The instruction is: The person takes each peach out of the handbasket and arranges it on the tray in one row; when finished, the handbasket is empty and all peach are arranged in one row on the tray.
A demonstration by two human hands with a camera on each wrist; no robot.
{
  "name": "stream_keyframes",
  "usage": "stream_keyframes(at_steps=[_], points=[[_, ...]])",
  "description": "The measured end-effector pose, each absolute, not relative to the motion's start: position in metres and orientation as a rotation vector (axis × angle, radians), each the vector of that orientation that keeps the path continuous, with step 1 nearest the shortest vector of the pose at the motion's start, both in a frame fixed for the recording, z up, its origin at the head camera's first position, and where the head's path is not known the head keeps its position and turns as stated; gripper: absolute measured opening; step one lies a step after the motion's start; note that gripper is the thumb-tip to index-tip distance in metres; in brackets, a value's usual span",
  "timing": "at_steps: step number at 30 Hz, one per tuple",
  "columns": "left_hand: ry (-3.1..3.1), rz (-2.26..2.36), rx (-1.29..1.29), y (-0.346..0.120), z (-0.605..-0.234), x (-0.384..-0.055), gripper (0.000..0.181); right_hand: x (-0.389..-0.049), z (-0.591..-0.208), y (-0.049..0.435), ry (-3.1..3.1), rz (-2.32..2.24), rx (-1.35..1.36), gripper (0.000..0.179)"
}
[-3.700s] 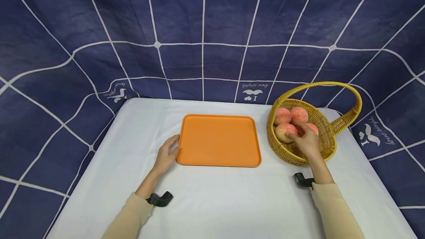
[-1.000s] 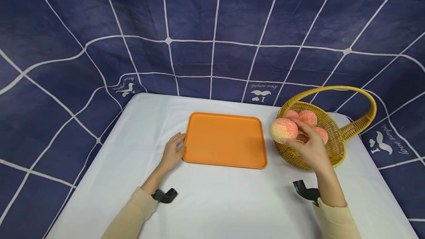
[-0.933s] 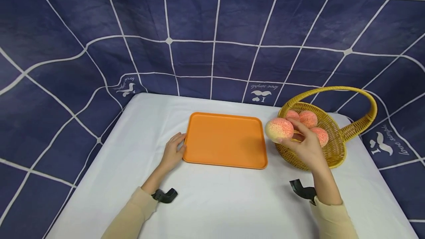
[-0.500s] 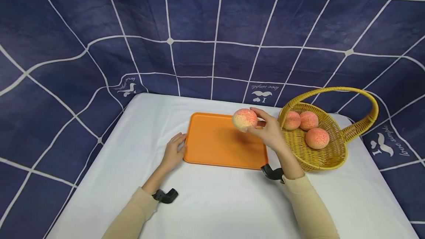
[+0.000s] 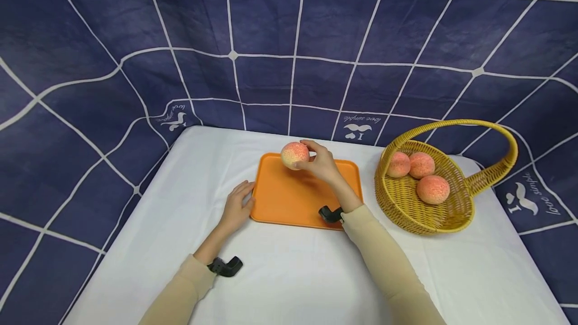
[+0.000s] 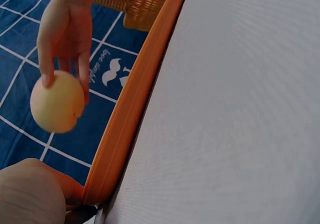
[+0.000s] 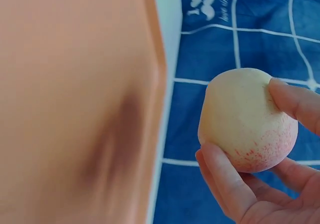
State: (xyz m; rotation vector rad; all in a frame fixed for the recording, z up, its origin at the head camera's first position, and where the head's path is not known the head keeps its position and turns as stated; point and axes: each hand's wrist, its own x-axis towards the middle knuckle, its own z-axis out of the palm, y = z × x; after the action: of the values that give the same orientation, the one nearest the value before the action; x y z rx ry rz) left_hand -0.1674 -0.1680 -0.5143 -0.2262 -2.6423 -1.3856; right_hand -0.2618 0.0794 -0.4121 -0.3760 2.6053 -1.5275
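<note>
My right hand (image 5: 321,163) pinches a peach (image 5: 294,155), pale yellow with a pink blush, between thumb and fingers. It is held over the far part of the orange tray (image 5: 289,199), which carries its shadow. Close up in the right wrist view, the thumb and fingertips press opposite sides of the peach (image 7: 245,114). My left hand (image 5: 236,207) rests against the tray's left edge, fingers fairly straight along the rim. In the left wrist view, the thumb (image 6: 35,189) is right at the tray's corner.
A yellow wicker basket (image 5: 397,217) with a tall arched handle stands right of the tray. Inside it lie three peaches, the nearest one (image 5: 433,189) apart from the other two. White cloth (image 5: 280,270) covers the table; a blue checked curtain (image 5: 325,29) hangs behind.
My right hand has lifted the peach out of the basket and carried it left over the tray. Three peaches stay in the basket. The left hand has kept its place at the tray's edge.
</note>
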Motion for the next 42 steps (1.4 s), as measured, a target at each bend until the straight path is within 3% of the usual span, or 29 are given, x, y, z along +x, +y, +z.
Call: stream_keyframes(at_steps=[14, 42], points=[[-2.640, -1.394, -0.240, -0.165, -0.513, -0.168, 0.044, -0.280, -0.440, 0.047, 2.529, -1.469, -0.345, 0.068], [-2.653, -1.400, -0.245, -0.169, -0.512, -0.167, 0.044, -0.278, -0.454, 0.024, 2.526, -1.407, -0.463, 0.069]])
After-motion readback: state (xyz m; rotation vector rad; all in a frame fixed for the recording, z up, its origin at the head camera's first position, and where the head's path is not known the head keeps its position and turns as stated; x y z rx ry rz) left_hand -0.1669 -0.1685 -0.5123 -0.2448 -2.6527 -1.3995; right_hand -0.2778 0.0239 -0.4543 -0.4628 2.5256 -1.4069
